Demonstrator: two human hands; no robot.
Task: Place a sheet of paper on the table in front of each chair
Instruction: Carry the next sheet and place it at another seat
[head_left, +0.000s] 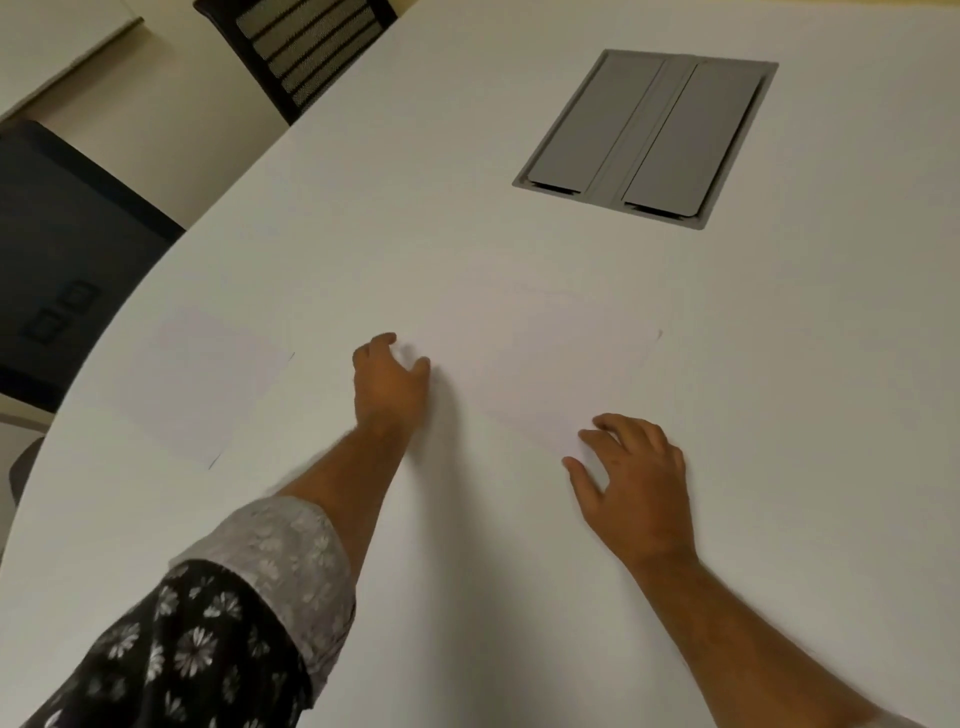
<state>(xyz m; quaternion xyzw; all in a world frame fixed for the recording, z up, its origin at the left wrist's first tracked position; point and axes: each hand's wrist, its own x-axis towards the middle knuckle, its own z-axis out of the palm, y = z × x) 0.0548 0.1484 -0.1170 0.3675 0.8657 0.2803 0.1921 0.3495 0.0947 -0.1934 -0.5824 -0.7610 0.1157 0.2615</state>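
A white sheet of paper (550, 358) lies flat on the white table (467, 597), barely set off from it. My left hand (389, 384) rests at its left edge with fingers curled against the paper. My right hand (634, 488) has spread fingertips on the sheet's near corner. A second white sheet (208, 384) lies flat to the left, near the table's curved edge, apart from both hands. A black mesh-backed chair (306, 52) stands at the far edge of the table.
A grey double-lid cable hatch (649, 137) is set into the tabletop at the back right. A dark floor area with floor sockets (62, 312) shows beyond the left edge. Part of a grey chair (21, 467) peeks at the far left.
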